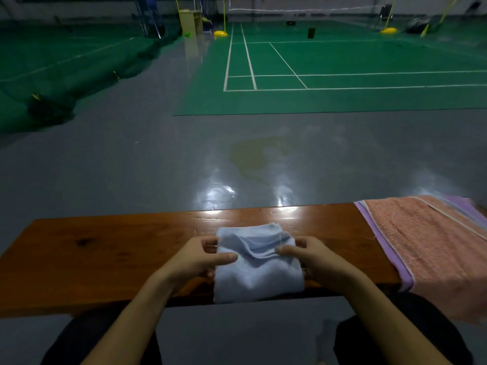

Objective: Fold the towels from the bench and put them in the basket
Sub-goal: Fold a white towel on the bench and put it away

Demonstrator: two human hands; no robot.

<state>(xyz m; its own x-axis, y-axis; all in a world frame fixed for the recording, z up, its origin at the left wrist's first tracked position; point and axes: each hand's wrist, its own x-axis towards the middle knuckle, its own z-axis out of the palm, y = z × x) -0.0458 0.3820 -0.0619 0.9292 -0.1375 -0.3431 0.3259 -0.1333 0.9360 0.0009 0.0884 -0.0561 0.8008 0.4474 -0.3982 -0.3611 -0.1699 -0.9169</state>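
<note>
Pale blue towel [257, 262], folded small on wooden bench [105, 248]: likely soft, light, floppy. Left hand [203, 256] and right hand [311, 255] pinched its side edges, best gripped there through all layers.

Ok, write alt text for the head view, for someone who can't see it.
Two hands, left hand and right hand, grip the sides of a folded light blue towel on a wooden bench. A pink towel lies over purple cloth at the bench's right end, with a green badminton court beyond.
</note>
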